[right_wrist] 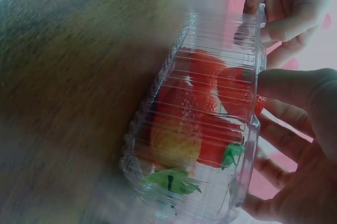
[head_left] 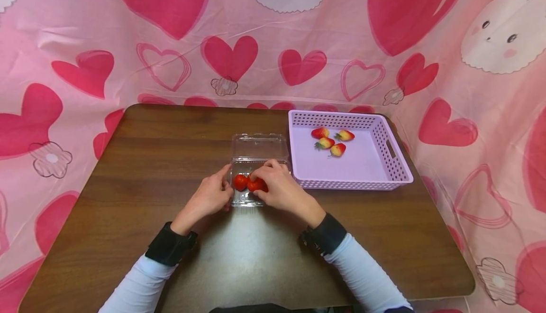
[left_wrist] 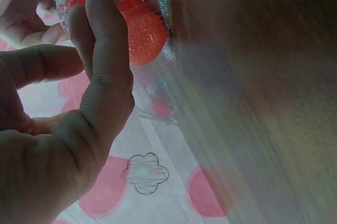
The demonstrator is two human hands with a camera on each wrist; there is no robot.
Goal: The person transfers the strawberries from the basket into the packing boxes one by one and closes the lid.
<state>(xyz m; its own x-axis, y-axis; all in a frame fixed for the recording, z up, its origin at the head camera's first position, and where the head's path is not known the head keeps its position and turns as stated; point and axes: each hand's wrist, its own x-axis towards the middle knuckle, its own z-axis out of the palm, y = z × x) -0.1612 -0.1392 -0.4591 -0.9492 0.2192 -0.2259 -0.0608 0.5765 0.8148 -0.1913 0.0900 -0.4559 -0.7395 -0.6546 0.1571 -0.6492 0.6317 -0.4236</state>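
- Fingers of the person's left hand [head_left: 209,197] rest against the left edge of the clear ribbed plastic clamshell box [head_left: 251,170]; the thumb and forefinger look lightly curled on its rim, so the grip is a light hold on the box's side.
- Box sits at the middle of the dark brown wooden surface [head_left: 149,161], its hinged clear lid [head_left: 259,146] lying open toward the far side.
- Red plastic strawberries [head_left: 248,183] lie inside the box (the right wrist view shows green leaves and a yellowish patch on one [right_wrist: 176,145]).
- Right hand [head_left: 279,187] lies over the box's right part, fingertips on the strawberries; whether that grip pinches one I cannot tell.
- Lilac perforated plastic basket [head_left: 398,173] stands just beside the box on the right, holding four small red-and-yellow strawberries [head_left: 332,141].
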